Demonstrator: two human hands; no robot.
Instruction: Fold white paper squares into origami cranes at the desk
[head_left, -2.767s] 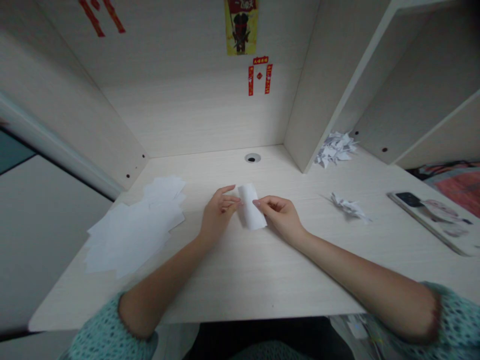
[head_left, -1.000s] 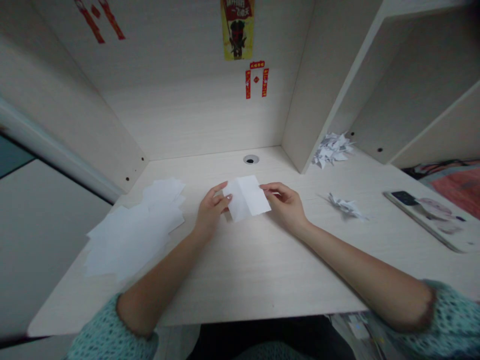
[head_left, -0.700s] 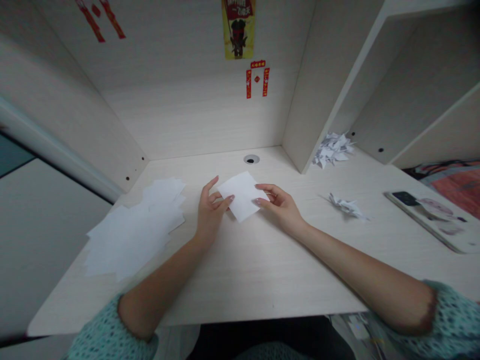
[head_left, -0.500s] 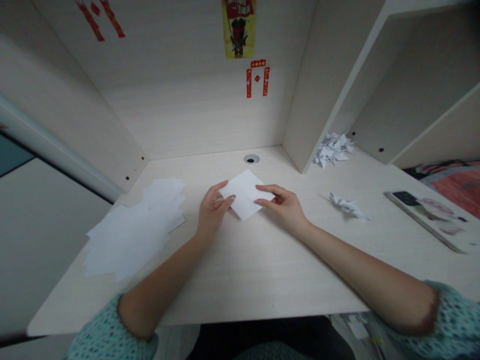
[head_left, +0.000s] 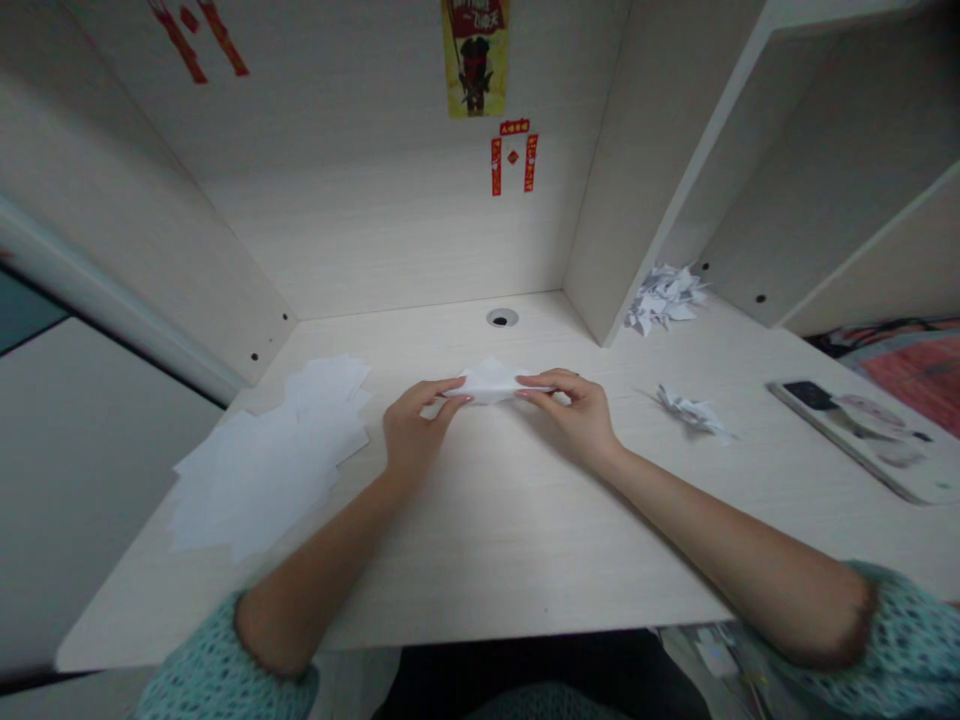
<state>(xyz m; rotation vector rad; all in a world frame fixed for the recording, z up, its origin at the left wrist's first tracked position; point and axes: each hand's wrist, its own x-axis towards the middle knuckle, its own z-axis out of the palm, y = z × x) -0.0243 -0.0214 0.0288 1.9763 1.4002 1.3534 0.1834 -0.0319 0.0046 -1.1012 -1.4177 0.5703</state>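
Observation:
A small white paper sheet [head_left: 489, 382] is folded corner to corner into a low triangle just above the pale wooden desk [head_left: 495, 530]. My left hand [head_left: 414, 428] pinches its left corner with thumb and fingers closed. My right hand [head_left: 576, 412] pinches its right corner the same way. Both forearms reach in from the near edge in teal knit sleeves.
A spread of loose white sheets [head_left: 274, 450] lies at the left. One folded paper figure [head_left: 690, 410] sits to the right, and a heap of several [head_left: 664, 298] lies in the shelf recess. A phone on a booklet [head_left: 862, 428] is far right. A cable hole [head_left: 502, 318] is behind.
The sheet was folded in half, then opened flat and turned to a diamond. Now its near corner has come up to the far one, and both hands pinch the ends.

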